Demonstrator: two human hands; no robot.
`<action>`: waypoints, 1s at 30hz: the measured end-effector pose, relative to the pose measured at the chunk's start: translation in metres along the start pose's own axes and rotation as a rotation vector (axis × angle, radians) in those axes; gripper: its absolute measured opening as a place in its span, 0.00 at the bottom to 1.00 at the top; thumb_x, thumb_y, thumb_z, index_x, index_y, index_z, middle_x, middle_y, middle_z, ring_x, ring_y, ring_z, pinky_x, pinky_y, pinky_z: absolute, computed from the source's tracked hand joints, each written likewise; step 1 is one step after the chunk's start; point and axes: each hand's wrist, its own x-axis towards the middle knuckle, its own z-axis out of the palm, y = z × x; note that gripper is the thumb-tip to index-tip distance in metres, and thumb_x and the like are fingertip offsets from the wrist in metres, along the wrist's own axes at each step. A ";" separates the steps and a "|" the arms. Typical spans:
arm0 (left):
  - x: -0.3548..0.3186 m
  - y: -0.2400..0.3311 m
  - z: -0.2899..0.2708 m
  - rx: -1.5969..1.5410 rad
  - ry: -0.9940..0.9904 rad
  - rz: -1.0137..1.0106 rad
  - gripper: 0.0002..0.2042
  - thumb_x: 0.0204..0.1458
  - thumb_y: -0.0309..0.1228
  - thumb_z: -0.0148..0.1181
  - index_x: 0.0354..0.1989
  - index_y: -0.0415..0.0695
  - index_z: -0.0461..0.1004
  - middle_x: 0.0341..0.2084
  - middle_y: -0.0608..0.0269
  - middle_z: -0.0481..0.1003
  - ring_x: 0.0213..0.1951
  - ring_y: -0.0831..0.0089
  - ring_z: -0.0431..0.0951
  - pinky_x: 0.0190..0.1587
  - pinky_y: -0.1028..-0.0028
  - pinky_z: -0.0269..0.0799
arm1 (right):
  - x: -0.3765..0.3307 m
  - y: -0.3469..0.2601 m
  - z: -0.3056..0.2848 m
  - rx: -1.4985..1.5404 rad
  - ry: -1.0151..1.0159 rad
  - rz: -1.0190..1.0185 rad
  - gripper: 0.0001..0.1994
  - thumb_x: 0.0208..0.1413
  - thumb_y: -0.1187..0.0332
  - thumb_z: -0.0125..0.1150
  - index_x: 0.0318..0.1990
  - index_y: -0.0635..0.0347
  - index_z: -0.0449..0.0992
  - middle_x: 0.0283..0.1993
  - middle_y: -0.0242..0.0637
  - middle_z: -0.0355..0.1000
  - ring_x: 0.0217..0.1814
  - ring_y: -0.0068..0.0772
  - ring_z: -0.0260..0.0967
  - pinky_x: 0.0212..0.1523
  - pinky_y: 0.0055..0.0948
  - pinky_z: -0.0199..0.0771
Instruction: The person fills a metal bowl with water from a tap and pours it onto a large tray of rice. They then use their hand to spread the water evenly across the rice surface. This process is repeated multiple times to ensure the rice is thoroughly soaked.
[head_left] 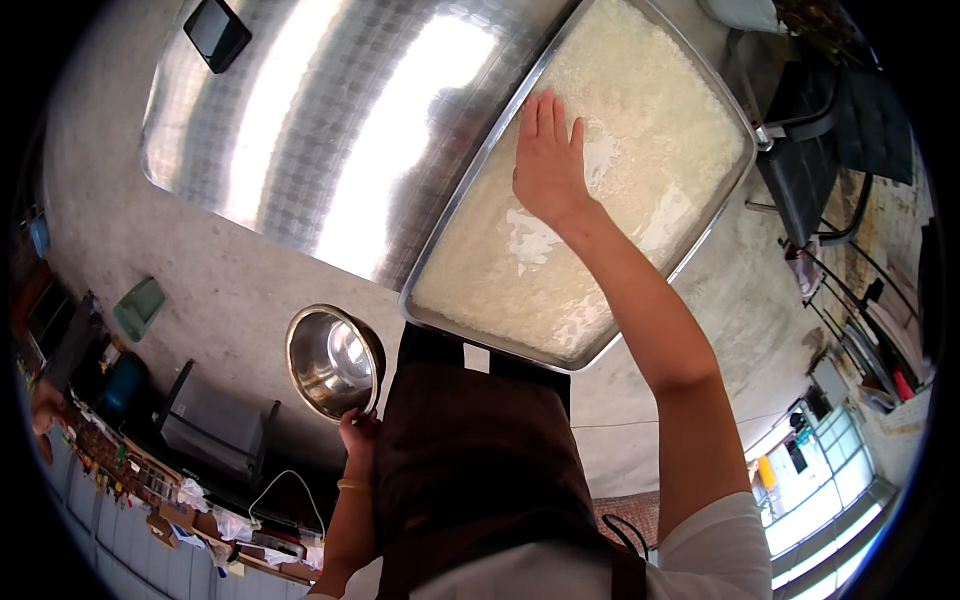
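My left hand grips the rim of a shiny steel bowl, held tilted out to the left of my brown apron. No contents show in the bowl. Before me lies a large rectangular metal tray, set at a slant and spread with pale grains that look like rice. Shiny wet patches show among the grains. My right hand is laid flat, palm down with fingers stretched, over the grains near the tray's left rim. Its palm is hidden, so I cannot tell how firmly it touches.
Left of the tray is a shiny metal tabletop bearing a black phone-like device. A black chair stands at the right. A green container and a grey bin are at the left, near what looks like another person's hand.
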 end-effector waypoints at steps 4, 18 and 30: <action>-0.010 0.001 0.012 -0.019 0.015 -0.070 0.08 0.40 0.33 0.50 0.17 0.45 0.61 0.19 0.57 0.68 0.22 0.64 0.68 0.25 0.72 0.63 | -0.018 -0.009 -0.006 -0.021 -0.023 0.016 0.30 0.46 0.74 0.43 0.58 0.75 0.43 0.63 0.57 0.37 0.67 0.51 0.32 0.62 0.51 0.32; 0.006 -0.012 -0.015 -0.059 0.068 -0.071 0.08 0.40 0.32 0.52 0.15 0.47 0.61 0.16 0.61 0.67 0.25 0.64 0.69 0.25 0.72 0.62 | -0.043 -0.052 0.021 0.083 0.042 0.015 0.28 0.48 0.76 0.40 0.57 0.77 0.44 0.62 0.59 0.37 0.66 0.52 0.33 0.62 0.50 0.33; -0.007 -0.028 -0.013 -0.164 -0.002 -0.027 0.08 0.40 0.32 0.50 0.17 0.46 0.60 0.20 0.56 0.68 0.25 0.63 0.67 0.24 0.72 0.62 | -0.137 -0.098 0.033 0.230 -0.100 -0.243 0.26 0.44 0.82 0.41 0.56 0.67 0.54 0.63 0.46 0.42 0.67 0.42 0.37 0.63 0.46 0.31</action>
